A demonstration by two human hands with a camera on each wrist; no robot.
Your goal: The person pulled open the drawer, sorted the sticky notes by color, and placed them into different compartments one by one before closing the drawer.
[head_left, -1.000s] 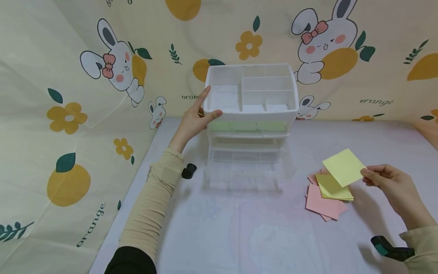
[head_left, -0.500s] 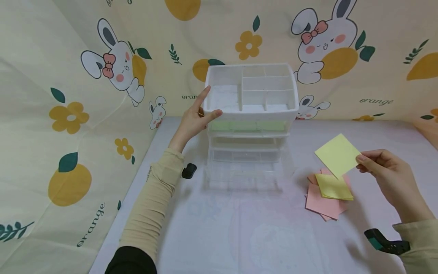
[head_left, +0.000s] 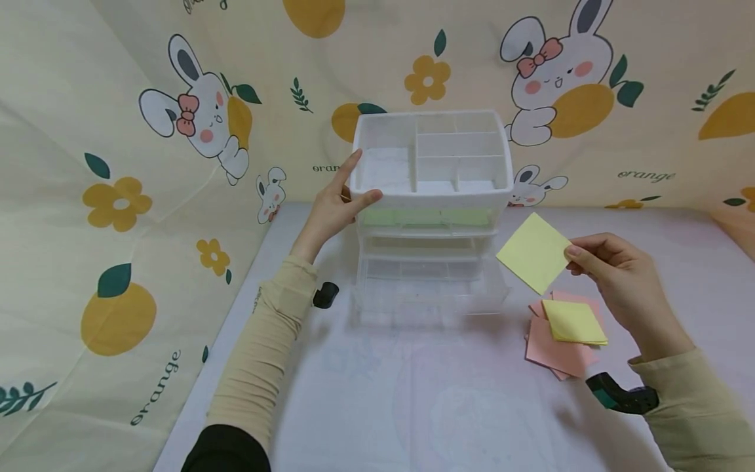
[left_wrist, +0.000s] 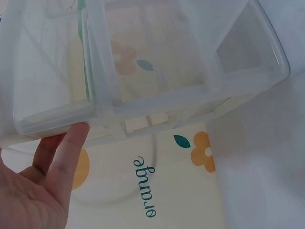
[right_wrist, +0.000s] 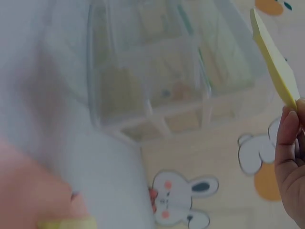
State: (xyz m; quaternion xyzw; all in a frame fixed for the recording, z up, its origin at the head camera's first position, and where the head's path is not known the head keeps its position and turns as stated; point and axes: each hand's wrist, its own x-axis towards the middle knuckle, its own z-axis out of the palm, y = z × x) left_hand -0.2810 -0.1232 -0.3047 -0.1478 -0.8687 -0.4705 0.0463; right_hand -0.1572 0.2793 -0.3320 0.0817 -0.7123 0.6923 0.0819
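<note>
A yellow sticky note (head_left: 533,254), tilted cornerwise, is pinched at its right corner by my right hand (head_left: 619,282). In the right wrist view the note (right_wrist: 275,59) shows edge-on and looks like a thin pad. It is in the air to the right of a white plastic drawer organizer (head_left: 433,195). My left hand (head_left: 330,208) holds the organizer's left front corner, thumb on the front rim and index finger along the side. The clear bottom drawer (head_left: 425,288) is pulled out toward me. Green (head_left: 427,217) shows through the upper drawer.
Yellow sticky notes (head_left: 575,322) lie over pink sticky notes (head_left: 554,347) on the white table (head_left: 413,400), right of the organizer. The organizer's top has several divided compartments. A rabbit-and-orange patterned cloth (head_left: 366,59) rises behind and at the left.
My right hand has carried the yellow note left and slightly up, away from above the pile and toward the organizer. My left hand stays in place on the organizer.
</note>
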